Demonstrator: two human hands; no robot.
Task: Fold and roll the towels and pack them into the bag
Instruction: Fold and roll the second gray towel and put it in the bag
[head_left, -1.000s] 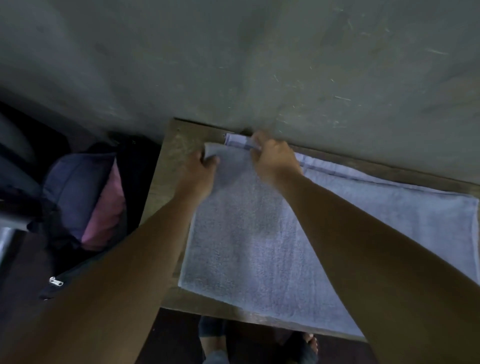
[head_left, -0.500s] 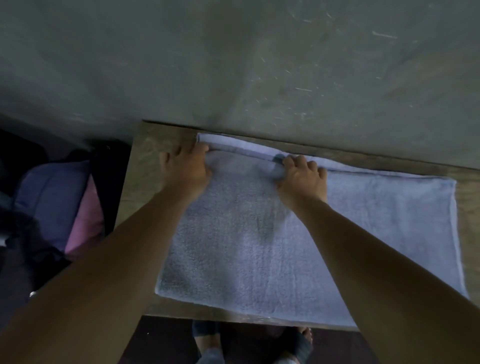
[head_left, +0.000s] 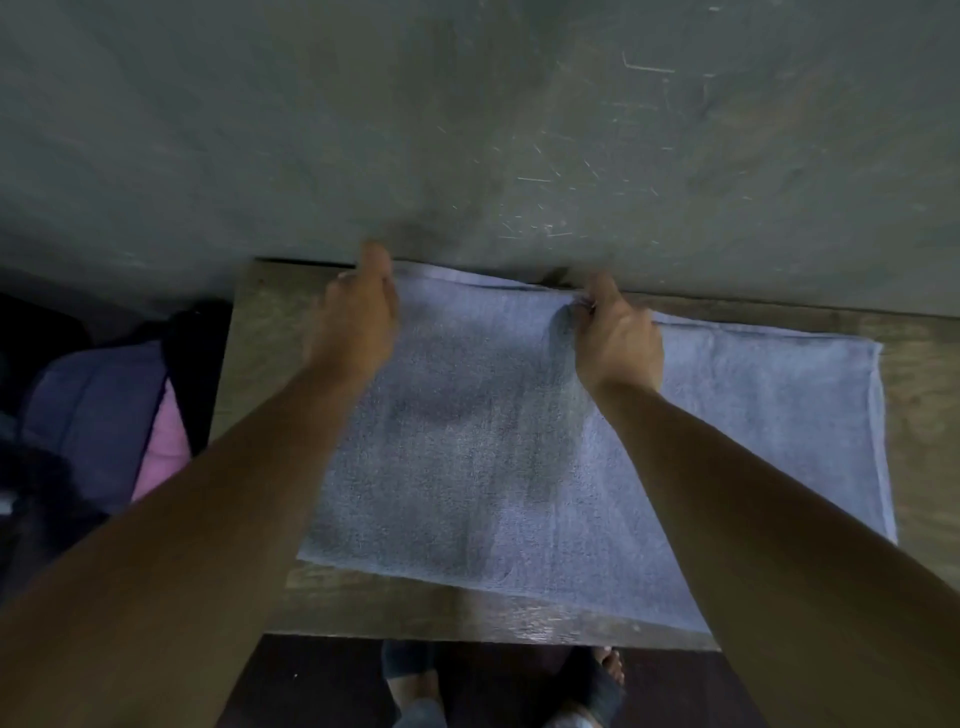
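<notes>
Now the right hand (head_left: 618, 343) pinches the far edge of the towel (head_left: 519, 441) by the wall (head_left: 467, 130); the left hand (head_left: 356, 322), well apart at the corner, is blurred, grip unclear.

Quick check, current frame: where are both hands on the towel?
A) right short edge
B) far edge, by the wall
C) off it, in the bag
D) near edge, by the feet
B: the left hand is at the far-left corner of the towel and the right hand pinches its far edge, both close to the wall.
</notes>
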